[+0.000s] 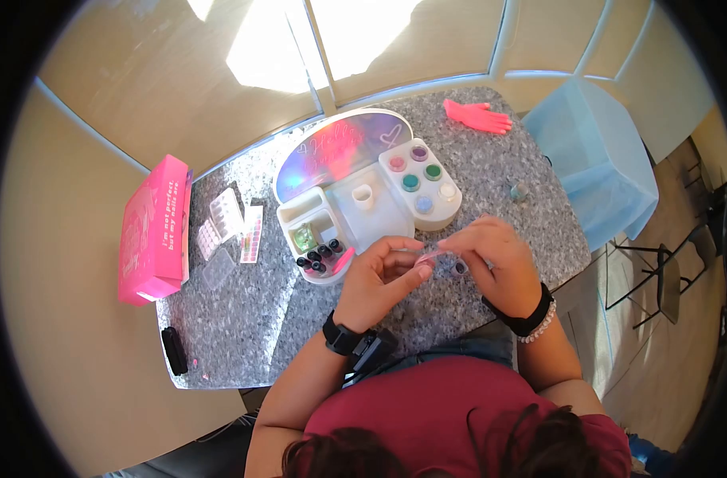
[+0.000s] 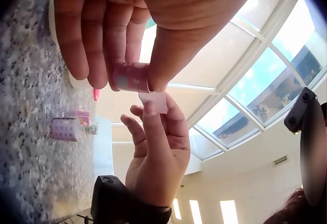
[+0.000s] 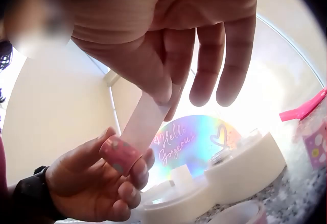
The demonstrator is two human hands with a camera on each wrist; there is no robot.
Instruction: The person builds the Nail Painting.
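Observation:
Between both hands, in front of the chest, is a small pink roll of patterned tape with a pale strip pulled out from it. My left hand pinches the roll between thumb and fingers. The loose end of the strip is pinched between thumb and index finger of my right hand, its other fingers extended. In the left wrist view the roll shows light patches on pink, and the strip reaches to the right thumb. Both hands are above the table's front edge, near the white organizer.
The organizer holds several colored pots and dark-capped bottles. At left are a pink box, nail-tip trays and a black case. A pink practice hand lies at the back right. Small patterned rolls sit on the granite.

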